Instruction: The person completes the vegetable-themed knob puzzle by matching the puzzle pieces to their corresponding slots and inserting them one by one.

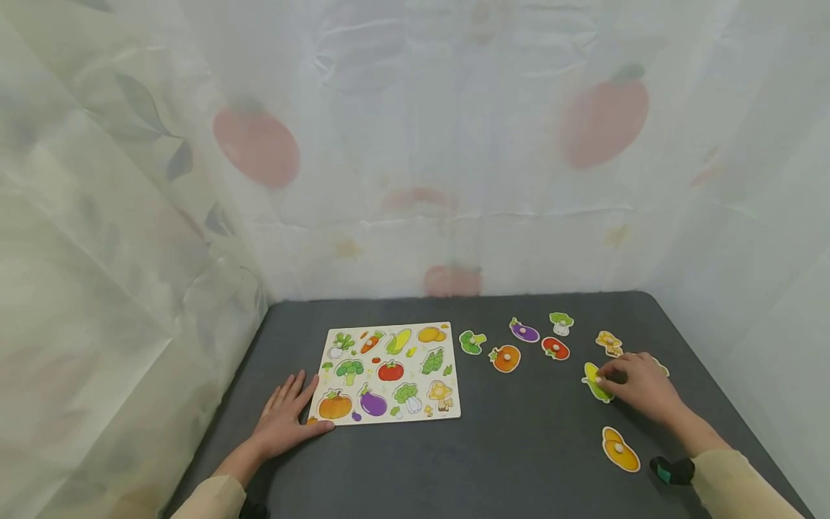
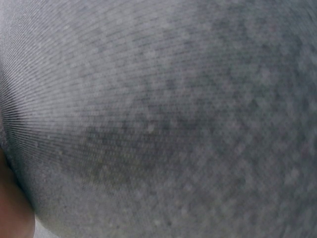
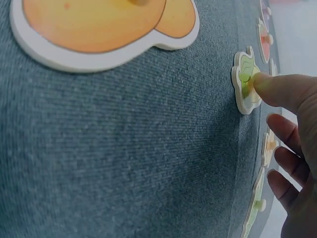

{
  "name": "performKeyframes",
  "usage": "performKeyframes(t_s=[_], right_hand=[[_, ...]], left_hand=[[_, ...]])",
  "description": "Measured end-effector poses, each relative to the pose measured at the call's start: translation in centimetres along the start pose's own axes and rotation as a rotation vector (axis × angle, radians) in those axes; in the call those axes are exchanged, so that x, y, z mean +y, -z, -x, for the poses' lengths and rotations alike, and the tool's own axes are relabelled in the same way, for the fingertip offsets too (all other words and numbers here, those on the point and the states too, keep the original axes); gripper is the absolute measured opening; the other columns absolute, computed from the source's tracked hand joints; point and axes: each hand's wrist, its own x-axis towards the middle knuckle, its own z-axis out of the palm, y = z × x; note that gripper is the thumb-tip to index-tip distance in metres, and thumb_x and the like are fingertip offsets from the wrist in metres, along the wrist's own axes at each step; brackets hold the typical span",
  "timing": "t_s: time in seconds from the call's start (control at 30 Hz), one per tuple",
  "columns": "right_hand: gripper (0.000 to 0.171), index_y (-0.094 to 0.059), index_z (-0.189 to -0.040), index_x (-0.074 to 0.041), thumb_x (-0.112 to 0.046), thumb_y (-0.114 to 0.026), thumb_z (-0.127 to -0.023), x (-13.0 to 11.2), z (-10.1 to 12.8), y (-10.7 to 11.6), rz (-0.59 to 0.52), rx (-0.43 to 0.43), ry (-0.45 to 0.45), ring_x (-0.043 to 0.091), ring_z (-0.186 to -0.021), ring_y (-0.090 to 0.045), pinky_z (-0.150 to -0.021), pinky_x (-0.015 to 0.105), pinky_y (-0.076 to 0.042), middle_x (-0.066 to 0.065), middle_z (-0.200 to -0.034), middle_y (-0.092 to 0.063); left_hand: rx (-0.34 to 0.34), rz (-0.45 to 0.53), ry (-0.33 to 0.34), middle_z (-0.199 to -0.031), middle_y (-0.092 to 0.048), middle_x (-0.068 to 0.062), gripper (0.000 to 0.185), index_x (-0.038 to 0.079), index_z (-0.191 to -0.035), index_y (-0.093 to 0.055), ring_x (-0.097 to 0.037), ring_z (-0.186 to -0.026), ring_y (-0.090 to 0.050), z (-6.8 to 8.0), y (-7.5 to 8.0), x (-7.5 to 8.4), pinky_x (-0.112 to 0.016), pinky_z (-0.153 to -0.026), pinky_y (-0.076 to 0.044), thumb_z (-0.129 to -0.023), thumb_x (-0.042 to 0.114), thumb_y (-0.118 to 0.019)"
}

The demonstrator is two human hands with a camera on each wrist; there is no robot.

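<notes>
At the table's right side my right hand [image 1: 642, 386] pinches the small knob of a yellow-green corn puzzle piece [image 1: 591, 373] between thumb and forefinger. In the right wrist view the thumb [image 3: 280, 90] is at the knob of the corn piece [image 3: 245, 74], and the other fingers hang beside it. My left hand [image 1: 282, 422] rests with spread fingers at the lower left corner of a white vegetable puzzle board [image 1: 415, 414]. The left wrist view holds mostly dark cloth, with a blurred bit of the hand at its lower left.
Right of the board lie knobbed pieces: broccoli [image 1: 470, 343], pumpkin [image 1: 506, 359], eggplant [image 1: 524, 331], tomato [image 1: 555, 349], bok choy [image 1: 560, 322] and mushroom [image 1: 608, 342]. A potato piece [image 1: 619, 453] lies nearer. Another piece [image 1: 661, 366] is partly behind my right hand. Curtains surround the dark table [image 1: 519, 461].
</notes>
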Motion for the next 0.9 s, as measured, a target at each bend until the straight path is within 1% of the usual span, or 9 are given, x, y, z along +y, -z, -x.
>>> performKeyframes(t_s=[0.23, 0.37, 0.47, 0.7, 0.77, 0.9], right_hand=[[0.009, -0.080, -0.096, -0.017, -0.019, -0.082, -0.087, 0.42, 0.02, 0.04, -0.023, 0.004, 0.030, 0.039, -0.105, -0.056, -0.094, 0.061, -0.038, -0.002, -0.094, -0.069], [0.010, -0.081, -0.097, -0.016, -0.019, -0.082, -0.087, 0.38, 0.09, 0.08, -0.029, 0.006, 0.043, 0.037, -0.103, -0.058, -0.096, 0.061, -0.036, -0.003, -0.094, -0.069], [0.010, -0.081, -0.096, -0.018, -0.019, -0.083, -0.087, 0.28, 0.15, 0.08, -0.029, 0.015, 0.056, 0.034, -0.100, -0.059, -0.096, 0.059, -0.036, -0.005, -0.093, -0.068], [0.009, -0.080, -0.095, -0.017, -0.017, -0.083, -0.086, 0.29, 0.17, -0.01, -0.017, 0.026, 0.073, 0.033, -0.098, -0.059, -0.095, 0.059, -0.037, -0.007, -0.090, -0.066], [0.009, -0.080, -0.095, -0.016, -0.017, -0.082, -0.086, 0.27, 0.10, 0.00, -0.017, 0.017, 0.071, 0.033, -0.097, -0.059, -0.093, 0.058, -0.039, -0.007, -0.090, -0.066], [0.009, -0.079, -0.096, -0.017, -0.019, -0.082, -0.087, -0.16, -0.29, 0.11, -0.010, 0.017, 0.054, 0.031, -0.097, -0.055, -0.084, 0.052, -0.042, -0.007, -0.091, -0.066]], left_hand=[[-0.002, -0.010, 0.004, -0.168, -0.013, -0.023, 0.112, 0.013, -0.164, -0.025, -0.045, -0.154, -0.005, -0.02, -0.15, -0.24, -0.065, -0.120, -0.002, -0.082, 0.074, -0.068], [0.001, -0.010, -0.003, -0.168, -0.014, -0.023, 0.111, 0.013, -0.164, -0.025, -0.046, -0.154, -0.006, 0.02, -0.14, -0.24, -0.065, -0.120, -0.003, -0.082, 0.074, -0.068], [0.004, -0.007, -0.008, -0.168, -0.014, -0.023, 0.111, 0.012, -0.164, -0.026, -0.046, -0.154, -0.006, 0.08, -0.06, -0.13, -0.065, -0.120, -0.003, -0.082, 0.074, -0.069], [-0.004, -0.007, -0.002, -0.168, -0.014, -0.024, 0.111, 0.012, -0.164, -0.026, -0.046, -0.154, -0.006, 0.09, 0.15, 0.07, -0.065, -0.119, -0.003, -0.082, 0.074, -0.068], [-0.007, -0.007, 0.001, -0.168, -0.014, -0.024, 0.111, 0.012, -0.164, -0.026, -0.046, -0.154, -0.007, 0.09, 0.22, 0.14, -0.065, -0.119, -0.004, -0.082, 0.074, -0.068], [-0.012, -0.004, 0.004, -0.168, -0.014, -0.024, 0.111, 0.012, -0.164, -0.026, -0.046, -0.154, -0.006, 0.10, 0.37, 0.29, -0.066, -0.119, -0.004, -0.083, 0.074, -0.068]])
